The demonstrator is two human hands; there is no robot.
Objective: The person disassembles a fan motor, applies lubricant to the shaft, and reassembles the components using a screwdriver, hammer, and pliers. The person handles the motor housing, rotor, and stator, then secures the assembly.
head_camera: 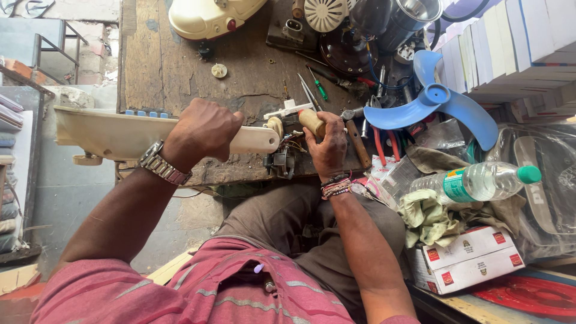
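**A:** What is the left hand doing?

**B:** It is clamped around the cream plastic fan housing, a long piece lying across the near edge of the wooden bench. A metal wristwatch sits on that wrist.

**A:** And the right hand?

**B:** Just right of the housing's rounded end, fingers closed on a wooden-handled tool. The tool's working tip is hidden behind the hand, so I cannot tell what it touches. Beaded bands circle that wrist.

**A:** What hangs off the housing?

**B:** At its right end, a small dark part with coloured wires, just below and between the 2 hands.

**A:** Anything else near it?

**B:** Well right of the housing lies a blue fan blade with 3 vanes. Below that blade, a clear water bottle with a green cap rests on crumpled rags. Beyond the housing, further up the bench, lies a green-handled screwdriver.
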